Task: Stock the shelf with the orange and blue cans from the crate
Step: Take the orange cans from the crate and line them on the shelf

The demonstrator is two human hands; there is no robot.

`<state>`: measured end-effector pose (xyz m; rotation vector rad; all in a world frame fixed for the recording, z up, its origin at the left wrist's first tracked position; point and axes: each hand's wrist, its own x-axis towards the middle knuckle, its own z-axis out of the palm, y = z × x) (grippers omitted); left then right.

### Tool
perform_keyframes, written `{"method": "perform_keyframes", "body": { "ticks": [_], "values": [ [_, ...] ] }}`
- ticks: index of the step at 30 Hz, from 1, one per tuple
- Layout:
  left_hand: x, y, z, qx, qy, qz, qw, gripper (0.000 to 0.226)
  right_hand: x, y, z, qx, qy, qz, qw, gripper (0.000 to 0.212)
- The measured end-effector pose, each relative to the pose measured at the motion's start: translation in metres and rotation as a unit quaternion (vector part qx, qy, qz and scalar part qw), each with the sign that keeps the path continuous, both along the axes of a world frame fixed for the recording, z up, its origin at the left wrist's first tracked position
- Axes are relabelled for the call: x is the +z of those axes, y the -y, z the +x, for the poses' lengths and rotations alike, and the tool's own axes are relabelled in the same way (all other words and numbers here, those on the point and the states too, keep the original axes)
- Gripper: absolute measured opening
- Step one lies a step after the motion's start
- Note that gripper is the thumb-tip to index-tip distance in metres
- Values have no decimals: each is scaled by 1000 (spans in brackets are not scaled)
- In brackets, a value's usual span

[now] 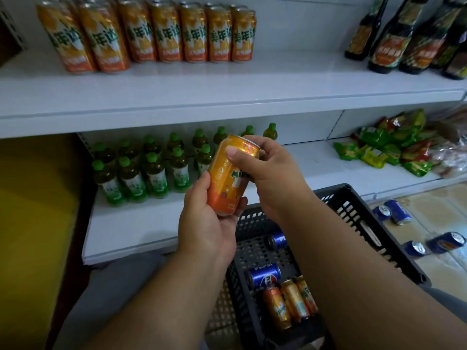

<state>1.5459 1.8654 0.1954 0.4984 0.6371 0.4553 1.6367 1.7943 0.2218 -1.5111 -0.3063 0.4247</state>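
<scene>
You hold an orange can [228, 176] whose green lettering reads "MIR" before your right hand [265, 168] covers the rest. Below that can, in the crate [358, 205], a blue can [264, 275] reads "PEPSI". Above it, the tall orange cans [161, 31] on the upper shelf [227, 97] carry "美年达" in green.

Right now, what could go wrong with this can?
The orange can is tilted, gripped by the left hand at its base and the right hand at its top; it may slip into the crate. Blue cans on the floor could trip someone.
</scene>
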Motion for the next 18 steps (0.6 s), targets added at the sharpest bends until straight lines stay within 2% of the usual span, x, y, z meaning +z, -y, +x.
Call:
{"method": "perform_keyframes", "body": {
  "ticks": [2,6,11,14,16,18],
  "values": [
    [1,-5,-1,-15,-1,-45,999,38,0,-6,-1,17,-14,-3,1000,60],
    [2,-17,-1,-54,31,-124,990,44,4,-12,-3,90,-89,81,989,56],
    [8,-31,-1,4,80,-112,990,36,13,-29,-10,56,-5,58,997,60],
    [12,-36,-1,41,88,-116,989,34,17,-41,-16,68,39,28,996,61],
    [16,-41,0,41,99,-125,986,36,19,-48,-19,93,39,17,995,65],
    [21,-49,0,28,118,-145,982,39,22,-51,-19,154,32,36,987,54]
  ]
}}
